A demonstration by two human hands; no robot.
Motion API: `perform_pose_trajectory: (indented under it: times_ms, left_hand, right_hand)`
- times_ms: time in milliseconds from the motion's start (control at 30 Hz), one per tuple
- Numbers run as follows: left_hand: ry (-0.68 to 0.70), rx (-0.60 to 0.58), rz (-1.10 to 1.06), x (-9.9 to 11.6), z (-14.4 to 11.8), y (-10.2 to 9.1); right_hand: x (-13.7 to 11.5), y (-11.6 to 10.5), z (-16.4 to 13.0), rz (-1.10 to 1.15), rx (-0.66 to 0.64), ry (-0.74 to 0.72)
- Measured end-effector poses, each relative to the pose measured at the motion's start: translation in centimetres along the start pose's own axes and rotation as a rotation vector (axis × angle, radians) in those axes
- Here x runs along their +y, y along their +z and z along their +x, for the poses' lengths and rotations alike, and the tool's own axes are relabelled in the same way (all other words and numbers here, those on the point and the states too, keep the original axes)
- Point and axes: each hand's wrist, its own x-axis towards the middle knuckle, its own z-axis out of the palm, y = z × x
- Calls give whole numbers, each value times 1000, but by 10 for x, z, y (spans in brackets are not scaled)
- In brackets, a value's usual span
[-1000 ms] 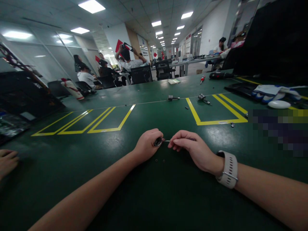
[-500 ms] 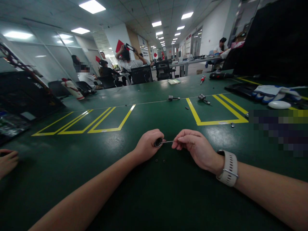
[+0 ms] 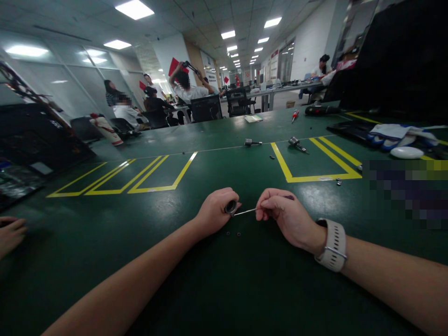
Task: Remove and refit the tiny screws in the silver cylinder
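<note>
My left hand (image 3: 215,212) is wrapped round a hollow metal cylinder (image 3: 230,207), its dark open end turned toward me. My right hand (image 3: 280,207) pinches a thin screwdriver (image 3: 245,213); the bare shaft points left and a bit of dark reddish handle shows above the palm. The shaft's tip meets the lower rim of the cylinder, though I cannot tell whether it touches. Just below, on the green table, lie two tiny dark rings or nuts (image 3: 238,234). Most of the cylinder is hidden by my left fingers.
Yellow tape outlines (image 3: 289,179) mark the green table (image 3: 196,289). Farther back lie two metal parts with shafts (image 3: 297,143), a red screwdriver (image 3: 295,115) and a power tool (image 3: 322,110). Gloves (image 3: 399,135) and a white mouse (image 3: 406,153) are at right; another person's hand (image 3: 12,234) at left.
The screwdriver's tip has moved from inside the cylinder's opening down to its lower rim, and its shaft now slants. My right hand has shifted slightly right; my left hand stays put.
</note>
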Motion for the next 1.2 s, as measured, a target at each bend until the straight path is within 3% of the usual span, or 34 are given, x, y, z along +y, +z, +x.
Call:
perform_pose_trajectory:
  times_ms: [300, 433, 767, 867, 967, 1200]
  left_hand:
    - [-4, 39, -59, 3, -1, -1]
    - [27, -2, -85, 5, -3, -2]
    - [-12, -74, -66, 6, -3, -4]
    - [-96, 11, 4, 3, -3, -1]
    - [-249, 187, 58, -1, -1, 2]
    - [-456, 360, -45, -6, 2, -1]
  right_hand:
    - [2, 0, -2, -178, -36, -19]
    - [3, 0, -2, -178, -26, -19]
    - [3, -1, 2, -74, 160, -55]
    - [4, -3, 4, -83, 177, -66]
    - [4, -2, 4, -165, 144, -71]
    - [3, 11, -3, -607, -121, -88]
